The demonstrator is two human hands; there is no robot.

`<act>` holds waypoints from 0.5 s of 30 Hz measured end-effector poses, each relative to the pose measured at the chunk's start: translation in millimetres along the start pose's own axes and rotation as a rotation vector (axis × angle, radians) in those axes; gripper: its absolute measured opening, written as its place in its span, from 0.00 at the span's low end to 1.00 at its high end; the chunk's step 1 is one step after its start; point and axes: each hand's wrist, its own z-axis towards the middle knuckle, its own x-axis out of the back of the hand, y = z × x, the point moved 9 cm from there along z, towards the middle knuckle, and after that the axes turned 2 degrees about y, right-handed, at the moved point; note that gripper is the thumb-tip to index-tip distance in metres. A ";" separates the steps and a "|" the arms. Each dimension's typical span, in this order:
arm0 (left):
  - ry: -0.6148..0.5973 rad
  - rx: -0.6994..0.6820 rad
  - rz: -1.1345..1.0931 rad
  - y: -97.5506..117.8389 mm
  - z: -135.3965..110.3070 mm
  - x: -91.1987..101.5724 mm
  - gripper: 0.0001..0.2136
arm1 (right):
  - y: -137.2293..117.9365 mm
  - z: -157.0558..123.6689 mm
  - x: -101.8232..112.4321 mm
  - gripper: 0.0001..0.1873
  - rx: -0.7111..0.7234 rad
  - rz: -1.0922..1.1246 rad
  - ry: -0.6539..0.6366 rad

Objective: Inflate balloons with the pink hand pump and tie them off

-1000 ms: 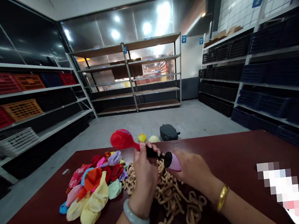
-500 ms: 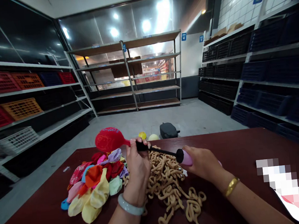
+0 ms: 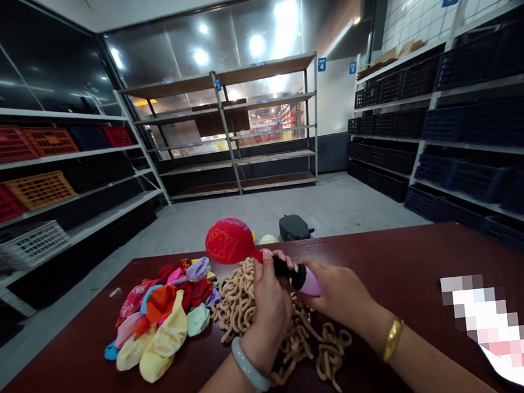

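My left hand (image 3: pixel 268 299) is closed around the neck of a red balloon (image 3: pixel 230 241) where it sits on the black nozzle of a hand pump. The balloon is partly inflated and points away to the left. My right hand (image 3: pixel 340 291) grips the pink pump body (image 3: pixel 310 282), pushed in close to the nozzle. Both hands hover over a tangle of tan cord (image 3: pixel 274 319) on the dark red table (image 3: pixel 407 263). A heap of flat coloured balloons (image 3: pixel 162 317) lies just left of my left hand.
Metal shelving with red, orange and white crates (image 3: pixel 34 190) lines the left; dark crates (image 3: pixel 469 133) fill shelves on the right. A dark bag (image 3: pixel 295 227) and a pale ball (image 3: pixel 267 239) lie on the floor beyond the table. A blurred patch covers the lower right.
My right hand pulled the pump handle out, then pushed it back in toward the nozzle. The red balloon has grown larger and shifted right.
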 end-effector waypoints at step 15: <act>0.091 -0.362 -0.027 96.3 46.1 37.1 0.11 | 31.5 6.6 -3.8 0.14 -0.115 -0.194 -0.053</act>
